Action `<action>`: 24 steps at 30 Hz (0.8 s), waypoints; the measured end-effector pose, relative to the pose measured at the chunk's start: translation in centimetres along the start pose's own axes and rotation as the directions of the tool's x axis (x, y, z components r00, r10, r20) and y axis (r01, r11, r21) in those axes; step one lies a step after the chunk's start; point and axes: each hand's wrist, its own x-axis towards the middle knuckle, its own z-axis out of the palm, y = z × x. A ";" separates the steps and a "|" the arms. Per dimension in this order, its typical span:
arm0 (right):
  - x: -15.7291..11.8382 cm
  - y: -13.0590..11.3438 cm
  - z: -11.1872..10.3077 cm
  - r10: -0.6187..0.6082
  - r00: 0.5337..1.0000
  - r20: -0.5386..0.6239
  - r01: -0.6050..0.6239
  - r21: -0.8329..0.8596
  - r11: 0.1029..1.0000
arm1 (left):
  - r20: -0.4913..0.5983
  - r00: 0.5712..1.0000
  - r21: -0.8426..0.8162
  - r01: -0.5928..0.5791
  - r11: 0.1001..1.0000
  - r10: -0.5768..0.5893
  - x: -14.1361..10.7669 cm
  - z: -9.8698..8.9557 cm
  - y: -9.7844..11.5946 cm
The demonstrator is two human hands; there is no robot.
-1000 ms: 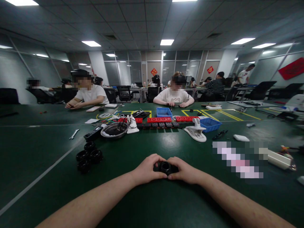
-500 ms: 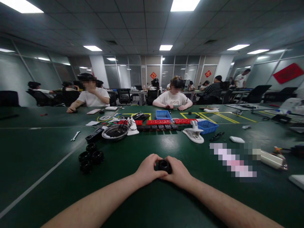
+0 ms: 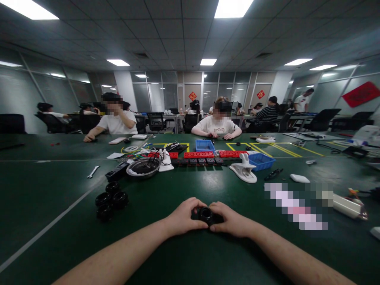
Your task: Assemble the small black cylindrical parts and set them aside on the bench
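A black, ring-shaped part with a round hole in its top (image 3: 206,214) stands on the green table in front of me, between my hands. My left hand (image 3: 185,217) curves around its left side, fingers behind and thumb along the front. From the right, my right hand (image 3: 230,221) closes on it with bent fingers and the thumb near its front edge. A dark area shows inside the right hand's curl, and I cannot make out whether it is shadow or part of the piece. Several similar black round parts (image 3: 120,200) stand grouped to the left.
Beyond my hands are a metal bowl with cables (image 3: 144,168), a white clip stand (image 3: 244,171), a red power strip (image 3: 198,154) and a blue tray (image 3: 261,162). A wrench (image 3: 93,171) lies left. Two people sit across the table.
My right hand has shifted slightly right, its fingers less tightly wrapped around the black part. The part and my left hand sit a little lower in view.
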 end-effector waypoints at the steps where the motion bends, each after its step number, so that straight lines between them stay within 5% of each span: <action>1: 0.0 0.0 -0.1 0.000 1.000 0.010 0.000 0.000 1.000 | 0.004 1.000 0.002 0.001 1.000 -0.001 0.0 0.0 0.0; 10: 0.4 0.4 0.3 0.064 0.997 -0.049 -0.064 0.007 0.998 | -0.012 0.999 0.022 0.034 0.999 -0.033 0.1 0.3 0.3; 17: 0.9 -0.5 2.2 0.192 0.947 -0.257 -0.249 -0.210 0.945 | -0.230 0.957 0.122 0.207 0.971 -0.175 -0.1 1.4 1.2; 21: 0.6 -0.9 2.1 0.165 0.941 -0.295 -0.228 -0.195 0.954 | -0.161 0.981 0.093 0.124 0.988 -0.108 -0.1 0.8 0.9; 24: 0.3 -0.6 1.4 0.081 0.976 -0.201 -0.103 -0.105 0.989 | -0.069 0.997 0.073 0.029 0.997 -0.024 0.0 0.3 0.5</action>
